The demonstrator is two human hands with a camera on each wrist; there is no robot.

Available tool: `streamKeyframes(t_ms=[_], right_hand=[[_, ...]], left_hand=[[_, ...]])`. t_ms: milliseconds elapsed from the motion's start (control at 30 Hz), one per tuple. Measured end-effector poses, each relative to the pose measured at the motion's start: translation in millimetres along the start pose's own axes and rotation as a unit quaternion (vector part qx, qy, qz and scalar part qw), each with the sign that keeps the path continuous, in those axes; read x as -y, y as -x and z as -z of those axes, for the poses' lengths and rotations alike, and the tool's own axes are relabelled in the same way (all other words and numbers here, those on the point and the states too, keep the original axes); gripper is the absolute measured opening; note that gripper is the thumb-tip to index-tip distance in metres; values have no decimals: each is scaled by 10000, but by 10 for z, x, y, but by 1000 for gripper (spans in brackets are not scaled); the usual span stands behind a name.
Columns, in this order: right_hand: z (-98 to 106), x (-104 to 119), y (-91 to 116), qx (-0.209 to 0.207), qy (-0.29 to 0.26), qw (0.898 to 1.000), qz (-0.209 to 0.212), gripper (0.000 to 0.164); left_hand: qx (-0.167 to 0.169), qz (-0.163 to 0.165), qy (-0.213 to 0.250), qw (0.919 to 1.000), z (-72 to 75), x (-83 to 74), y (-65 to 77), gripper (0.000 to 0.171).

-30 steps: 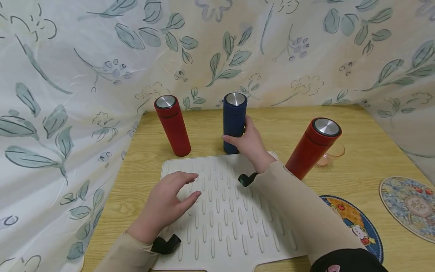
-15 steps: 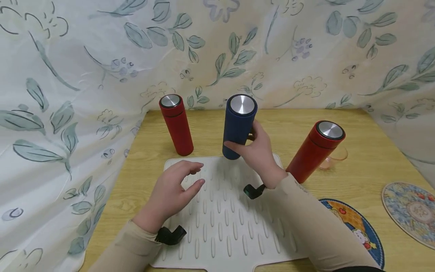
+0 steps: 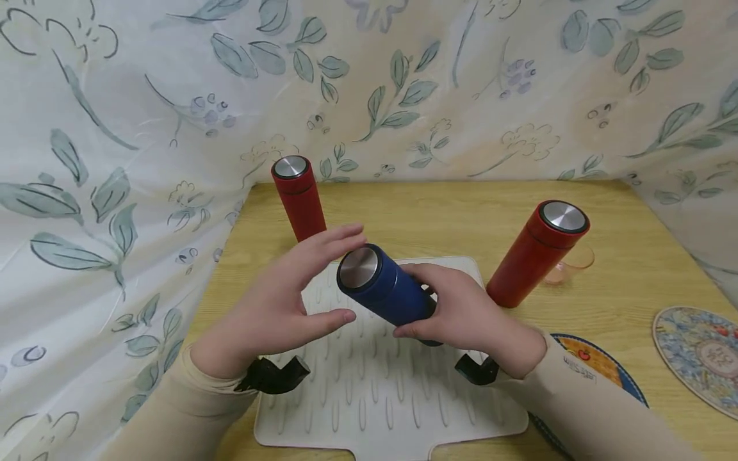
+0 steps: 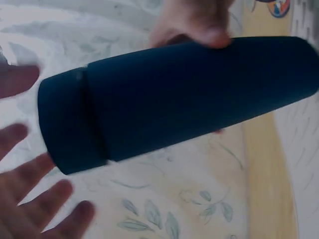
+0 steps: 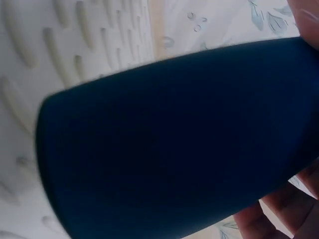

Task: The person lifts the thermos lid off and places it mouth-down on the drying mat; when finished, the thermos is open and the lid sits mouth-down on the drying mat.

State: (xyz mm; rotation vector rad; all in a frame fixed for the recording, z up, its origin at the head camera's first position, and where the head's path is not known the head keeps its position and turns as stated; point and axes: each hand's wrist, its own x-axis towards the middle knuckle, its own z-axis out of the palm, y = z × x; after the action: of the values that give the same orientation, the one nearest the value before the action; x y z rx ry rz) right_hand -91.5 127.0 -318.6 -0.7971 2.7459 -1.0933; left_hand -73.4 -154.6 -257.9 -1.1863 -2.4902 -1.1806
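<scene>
My right hand point(image 3: 467, 310) grips a dark blue thermos point(image 3: 394, 294) near its base, with the thumb on one side and fingers on the other. The thermos is tilted well over above the white ridged mat point(image 3: 375, 390), its silver-topped lid point(image 3: 360, 267) pointing to the left. Around that lid end, my left hand point(image 3: 273, 298) is held with fingers extended and thumb apart. In the left wrist view, its spread fingers point(image 4: 55, 199) lie just off the end of the lid. The thermos body point(image 5: 174, 144) fills much of the right wrist view.
A red thermos point(image 3: 300, 205) stands at the back left, partly behind my left hand. Another red thermos point(image 3: 536, 256) stands at the right, with a pinkish clear glass point(image 3: 556, 274) behind it. Two round patterned mats lie at the right, a blue-rimmed mat point(image 3: 596, 355) and a floral mat point(image 3: 703, 358).
My right hand has lifted the blue thermos from the back of the table, brought it nearer and tipped its lid leftward. My left hand has moved up and forward to the lid.
</scene>
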Motion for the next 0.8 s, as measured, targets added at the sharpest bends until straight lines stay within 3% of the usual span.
streamKeyframes(t_ms=[133, 267, 400, 567, 667, 800], right_hand=[[11, 7, 67, 304, 240, 9992, -71, 83], [11, -5, 109, 439, 443, 9980, 39, 82], [3, -18, 128, 449, 660, 9967, 136, 83], [-16, 2, 152, 521, 876, 9947, 162, 85], [-41, 14, 158, 561, 1021, 9930, 183, 86], [-71, 12, 157, 578, 1139, 9916, 197, 86]], left_hand=[[792, -151, -129, 9967, 11, -55, -47, 77], [1035, -351, -202, 9938, -8, -67, -51, 67], [1045, -430, -281, 9932, -12, -55, -52, 58], [884, -159, -316, 9955, -30, -37, -43, 56], [581, 111, -846, 9947, -83, -19, -26, 53], [439, 305, -1570, 9862, -136, 7, 19, 69]])
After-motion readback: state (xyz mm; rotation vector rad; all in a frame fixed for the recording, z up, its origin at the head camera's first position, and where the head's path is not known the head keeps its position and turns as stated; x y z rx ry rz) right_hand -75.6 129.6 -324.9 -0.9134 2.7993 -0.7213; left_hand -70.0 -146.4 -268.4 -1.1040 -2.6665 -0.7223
